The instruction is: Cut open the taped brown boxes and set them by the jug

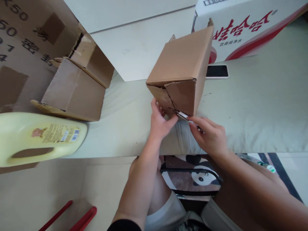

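Note:
A brown cardboard box (181, 57) rests tilted on the pale green cloth, its flapped end facing me. My left hand (162, 123) grips the box's lower left edge, with the thumb near the seam and the other fingers partly hidden behind the flap. Between the thumb and fingers of my right hand (210, 133) is a slim utility knife (183, 115). Its tip touches the lower part of the end, where the flaps meet and the cardboard looks torn. Whether the blade has gone through the cardboard I cannot tell.
Beyond the box lie a phone (217, 71) and a white carton with red lettering (240, 35). Smaller cardboard boxes (74, 89) and a yellow jug (43, 138) stand at the left. Red handles (83, 219) show on the floor, and a panda-print item (192, 179) sits below the edge.

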A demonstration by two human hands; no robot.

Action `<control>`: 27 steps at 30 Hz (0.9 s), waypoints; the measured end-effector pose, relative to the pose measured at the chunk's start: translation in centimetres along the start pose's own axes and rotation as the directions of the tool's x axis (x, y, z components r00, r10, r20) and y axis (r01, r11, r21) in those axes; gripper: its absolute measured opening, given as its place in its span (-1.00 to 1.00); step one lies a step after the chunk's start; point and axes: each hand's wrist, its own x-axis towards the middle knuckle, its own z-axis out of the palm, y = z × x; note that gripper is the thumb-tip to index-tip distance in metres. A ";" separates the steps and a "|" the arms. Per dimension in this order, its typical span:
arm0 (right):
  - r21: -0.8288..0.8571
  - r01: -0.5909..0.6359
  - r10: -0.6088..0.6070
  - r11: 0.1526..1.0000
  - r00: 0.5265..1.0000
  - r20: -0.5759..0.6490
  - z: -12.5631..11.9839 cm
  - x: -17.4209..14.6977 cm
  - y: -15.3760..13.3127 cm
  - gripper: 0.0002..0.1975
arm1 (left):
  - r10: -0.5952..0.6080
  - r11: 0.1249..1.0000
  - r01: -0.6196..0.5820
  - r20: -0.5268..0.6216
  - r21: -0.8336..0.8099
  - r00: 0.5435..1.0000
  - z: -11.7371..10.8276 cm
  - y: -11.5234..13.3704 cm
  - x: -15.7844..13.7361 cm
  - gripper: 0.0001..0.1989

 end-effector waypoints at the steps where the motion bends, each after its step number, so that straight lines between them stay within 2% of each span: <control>1: 0.001 -0.004 0.004 1.000 1.000 0.006 0.0 0.0 0.0 -0.77 | 0.001 1.000 -0.001 -0.001 -0.003 1.000 0.0 0.0 0.0 -0.13; 9: -0.007 0.003 -0.003 1.000 1.000 0.025 0.0 -0.1 -0.2 -0.77 | -0.018 1.000 0.017 -0.011 -0.020 1.000 0.2 0.3 0.0 -0.11; 19: 0.013 0.043 -0.043 0.999 0.999 0.021 0.0 -0.2 0.0 -0.79 | 0.071 0.994 -0.075 0.060 0.082 0.996 0.1 -1.0 0.1 -0.09; 27: 0.009 0.039 -0.039 0.999 0.999 0.026 0.0 -0.1 0.2 -0.81 | 0.100 0.991 -0.105 0.052 0.084 0.994 0.0 -1.3 0.2 -0.12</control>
